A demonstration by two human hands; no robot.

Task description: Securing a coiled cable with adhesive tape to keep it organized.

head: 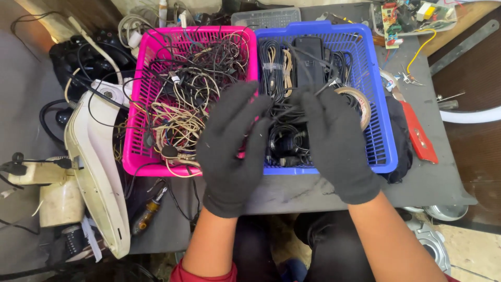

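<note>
Both gloved hands are pinching a tangle of black cables [284, 107]: left hand [232, 141], right hand [334, 138], working just above the blue basket [378, 104].

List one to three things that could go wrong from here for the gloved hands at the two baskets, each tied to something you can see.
1. The black cables between the left hand and right hand look tangled; pulling may drag other leads out of the blue basket.
2. Loose wires in the pink basket could snag a glove.
3. The screwdriver near the table edge might get knocked off.
</note>
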